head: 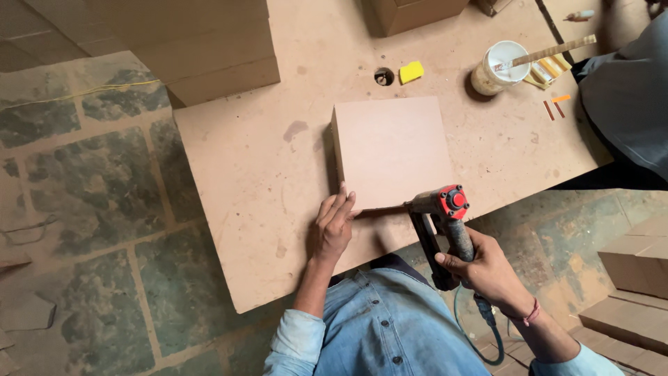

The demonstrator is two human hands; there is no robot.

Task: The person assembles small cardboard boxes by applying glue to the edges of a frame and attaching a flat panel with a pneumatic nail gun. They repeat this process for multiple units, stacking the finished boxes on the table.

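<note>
Your left hand: fingers flat, together, pressing near corner of square fibreboard box, smooth, matte tan, mid-surface. Your right hand: fingers wrapped round grip of nail gun, red cap, nose at box's near edge. Hose cut off below. Surface dusty board w/ white glue pot at far edge.

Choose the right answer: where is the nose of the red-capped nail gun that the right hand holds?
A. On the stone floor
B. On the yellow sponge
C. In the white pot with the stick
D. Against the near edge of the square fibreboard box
D: the right hand grips the nail gun, whose nose meets the near edge of the fibreboard box, while the left hand presses that same edge.
</note>
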